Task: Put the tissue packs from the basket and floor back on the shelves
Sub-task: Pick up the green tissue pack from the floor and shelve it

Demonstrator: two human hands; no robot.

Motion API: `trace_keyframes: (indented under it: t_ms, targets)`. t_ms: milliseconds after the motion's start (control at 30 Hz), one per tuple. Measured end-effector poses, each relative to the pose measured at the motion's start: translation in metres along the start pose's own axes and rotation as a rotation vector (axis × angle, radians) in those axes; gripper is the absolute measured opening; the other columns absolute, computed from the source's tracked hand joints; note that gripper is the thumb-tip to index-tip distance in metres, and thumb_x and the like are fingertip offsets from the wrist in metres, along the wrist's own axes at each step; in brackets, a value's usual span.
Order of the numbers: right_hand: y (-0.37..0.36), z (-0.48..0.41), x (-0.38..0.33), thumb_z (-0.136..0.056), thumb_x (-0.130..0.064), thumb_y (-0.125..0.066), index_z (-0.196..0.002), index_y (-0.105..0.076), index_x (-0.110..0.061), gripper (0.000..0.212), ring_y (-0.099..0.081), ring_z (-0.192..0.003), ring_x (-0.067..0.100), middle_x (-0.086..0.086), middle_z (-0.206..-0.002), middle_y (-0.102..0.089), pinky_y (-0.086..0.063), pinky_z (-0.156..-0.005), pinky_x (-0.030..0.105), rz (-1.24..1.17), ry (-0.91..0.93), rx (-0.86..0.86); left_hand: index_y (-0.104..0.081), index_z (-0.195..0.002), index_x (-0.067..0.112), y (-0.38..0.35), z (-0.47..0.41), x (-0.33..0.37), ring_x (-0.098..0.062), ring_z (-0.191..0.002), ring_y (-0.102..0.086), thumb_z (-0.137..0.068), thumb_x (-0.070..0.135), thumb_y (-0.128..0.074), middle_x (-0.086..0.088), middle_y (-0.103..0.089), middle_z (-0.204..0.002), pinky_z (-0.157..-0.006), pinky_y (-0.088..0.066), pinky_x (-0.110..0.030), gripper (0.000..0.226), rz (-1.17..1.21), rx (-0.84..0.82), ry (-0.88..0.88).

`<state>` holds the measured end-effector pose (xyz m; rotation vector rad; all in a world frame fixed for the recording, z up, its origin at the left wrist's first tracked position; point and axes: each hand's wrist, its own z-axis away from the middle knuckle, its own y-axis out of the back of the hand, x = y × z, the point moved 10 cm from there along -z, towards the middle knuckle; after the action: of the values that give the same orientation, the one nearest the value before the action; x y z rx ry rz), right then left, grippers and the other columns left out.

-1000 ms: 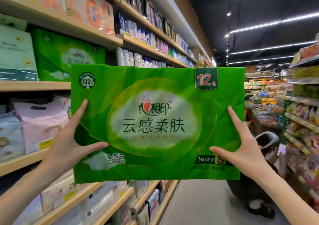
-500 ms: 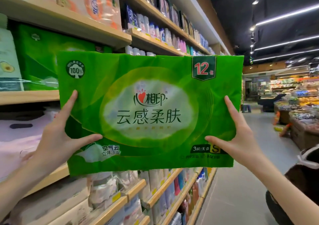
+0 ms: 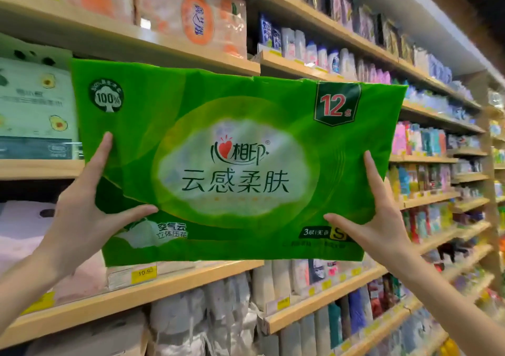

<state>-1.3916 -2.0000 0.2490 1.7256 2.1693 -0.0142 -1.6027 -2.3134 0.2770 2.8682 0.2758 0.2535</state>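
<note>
Up at shelf height, the green tissue pack [image 3: 235, 164] is held broadside in front of the shelving, printed face toward the camera and slightly tilted, its right end lower than its left. Its top edge runs just below the front lip of the upper shelf [image 3: 164, 47], and its bottom edge sits just above the lip of the lower shelf [image 3: 191, 279], near a yellow price tag [image 3: 144, 273]. Whether the pack touches either board cannot be told. Its top left corner overlaps the pale avocado-print pack [image 3: 35, 109] standing on the middle shelf [image 3: 38, 168] at the left; the bay behind the green pack is hidden by it. Below left lie pink roll packs [image 3: 24, 232], and orange packs [image 3: 196, 19] stand overhead. The left grip [image 3: 82, 219] is clamped on the pack's lower left side, forefinger straight up the face, thumb stretched across the front, other fingers hidden behind. The right grip [image 3: 382, 227] mirrors it at the lower right edge. So the pack spans between the two grips, most of it above both thumbs.
</note>
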Motion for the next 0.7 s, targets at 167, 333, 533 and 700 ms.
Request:
trace_keyframes:
  t_ms: [167,333,533,700]
  targets:
    - [-0.032,-0.053,0.027,-0.064,-0.022,-0.08,-0.137,0.003,-0.053,0.115,-0.018,-0.141,0.021,-0.025,-0.138,-0.02,-0.018,-0.113,0.04,-0.115,0.087,0.012,-0.005,-0.138,0.053,0.004,-0.029,0.006,0.028,-0.126,-0.011,-0.054,0.029,-0.076,0.062,-0.009,-0.126,-0.102,-0.011,0.004,0.112,-0.154,0.057,-0.024]
    - [-0.067,-0.098,0.036,-0.064,-0.044,-0.069,-0.131,0.007,-0.062,0.103,-0.016,-0.14,0.014,-0.003,-0.147,-0.025,-0.016,-0.114,0.031,-0.262,0.166,0.067,-0.003,-0.132,0.059,0.017,-0.058,0.013,0.03,-0.124,-0.009,-0.057,0.028,-0.075,0.062,-0.007,-0.126,-0.103,-0.01,0.003,0.108,-0.294,0.138,-0.101]
    - [-0.114,-0.152,0.042,-0.07,-0.028,-0.075,-0.141,0.008,-0.044,0.111,-0.006,-0.143,0.032,0.001,-0.149,-0.016,-0.012,-0.114,0.054,-0.312,0.252,0.098,0.001,-0.133,0.061,0.028,-0.098,0.0,0.021,-0.13,-0.016,-0.06,0.037,-0.073,0.056,-0.01,-0.131,-0.107,-0.015,-0.003,0.107,-0.434,0.231,-0.185]
    - [-0.138,-0.194,0.039,-0.069,-0.039,-0.074,-0.142,0.009,-0.04,0.11,-0.022,-0.131,0.014,0.017,-0.147,-0.026,-0.019,-0.11,0.038,-0.338,0.335,0.161,0.003,-0.133,0.061,0.034,-0.13,-0.024,-0.009,-0.14,-0.023,-0.062,0.036,-0.075,0.03,-0.014,-0.142,-0.115,-0.021,-0.025,0.109,-0.443,0.286,-0.253]
